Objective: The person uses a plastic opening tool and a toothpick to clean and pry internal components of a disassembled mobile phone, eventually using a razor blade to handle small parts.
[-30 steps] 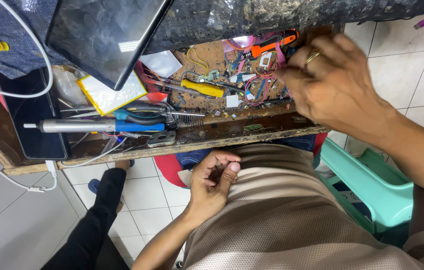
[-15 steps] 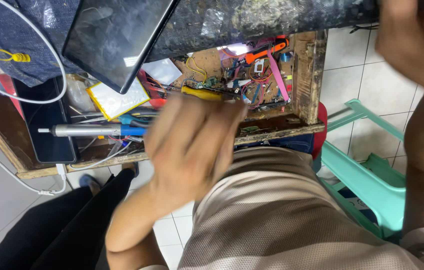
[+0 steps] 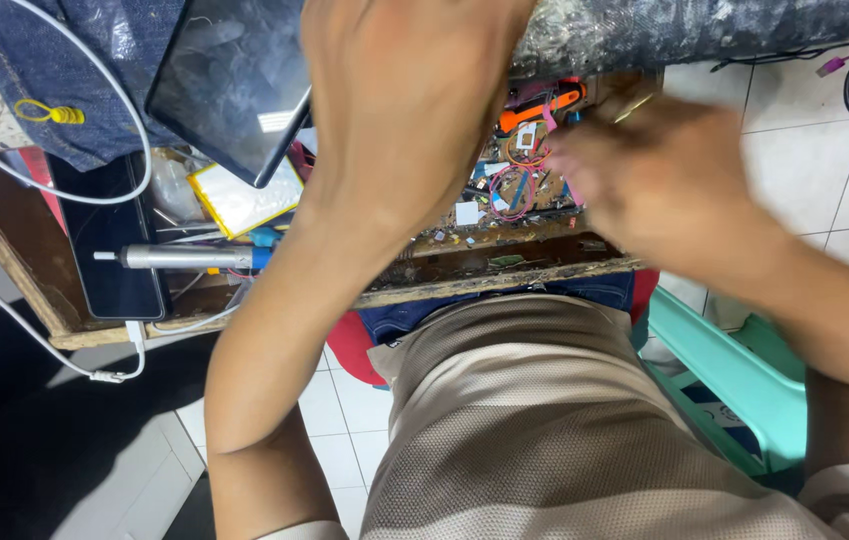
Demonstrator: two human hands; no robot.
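While my left hand (image 3: 404,110) has swung up from my lap over the dark tablet (image 3: 229,85) on the worktop (image 3: 4,240), fingers loose and empty, my right hand (image 3: 659,180) blurs at the open drawer (image 3: 504,265) of parts; its grip I cannot tell.

shirt (image 3: 544,430): beige, fine mesh weave, short sleeves
arms: bare below the sleeves
right hand (image 3: 659,185): gold ring, blurred

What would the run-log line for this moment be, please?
left hand: raised over open drawer, holds nothing seen | right hand: blurred at drawer's parts clutter | tablet: propped at left
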